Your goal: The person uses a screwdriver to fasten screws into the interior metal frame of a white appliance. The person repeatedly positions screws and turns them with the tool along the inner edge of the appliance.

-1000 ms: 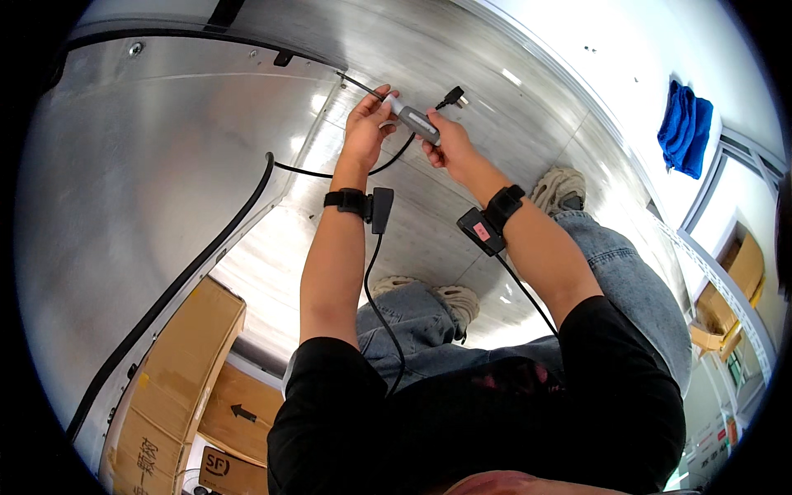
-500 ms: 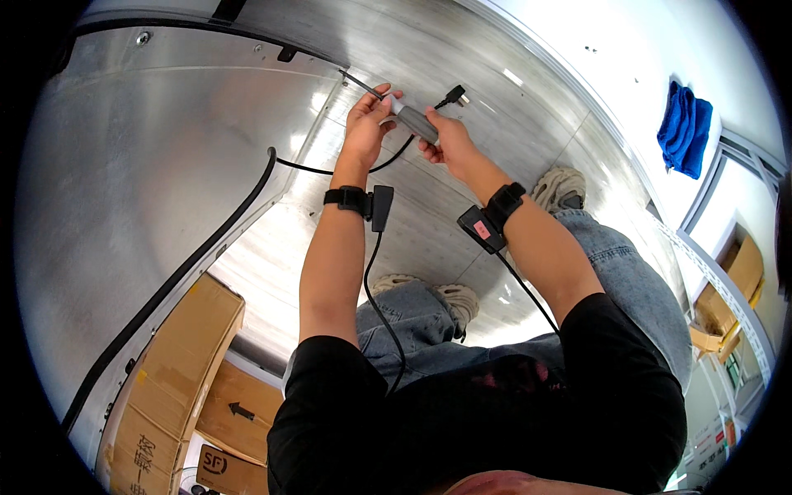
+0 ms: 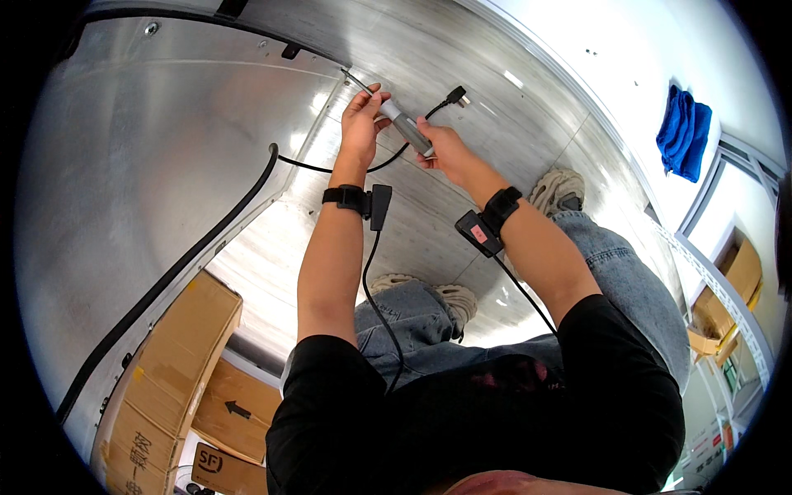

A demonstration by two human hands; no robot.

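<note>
A screwdriver [image 3: 407,130] with a grey handle and a long thin shaft slants across the upper middle. Its tip meets or lies very near the edge of a large metal panel [image 3: 190,148], close to the panel's corner. My left hand [image 3: 360,128] is closed around the shaft just ahead of the handle. Farther back, my right hand [image 3: 448,150] grips the rear of the handle between thumb and fingers. Any screw at the tip is too small to make out.
A black power cord [image 3: 309,167] passes behind the screwdriver to a plug [image 3: 457,96] on the grey plank floor [image 3: 429,214]. Cardboard boxes [image 3: 169,363] stand at lower left. A blue cloth [image 3: 684,132] lies at right, near a white shelf frame [image 3: 726,297].
The rear of the screwdriver has dropped slightly toward me and to the left, with my right hand following. My left hand has shifted a little left; the tip stays by the panel edge.
</note>
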